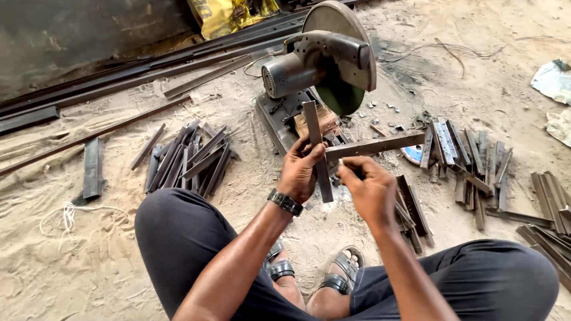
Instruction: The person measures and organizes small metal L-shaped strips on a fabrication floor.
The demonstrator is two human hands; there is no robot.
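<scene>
Fingers first: the left hand (300,169) is closed around a short steel bar (317,148), held close to upright with its long axis running from the fingers up towards the saw, one end poking out below the palm. A steel square (372,146) is laid against that bar, its long blade stretching out to the right, almost level, well past the right hand (370,190). That right hand is curled shut on a small pale marker (341,163), the tip pressed in at the corner where bar and square cross, just beside the left fingertips. So the bar sits between both hands, nearer the left, which carries it. Beyond the hands a chop saw (318,65) is seen standing on the sandy ground (89,273), its disc raised. Cut steel lengths are heaped to the left (187,157) and to the right (470,154), with long bars (119,74) lying along the back.
</scene>
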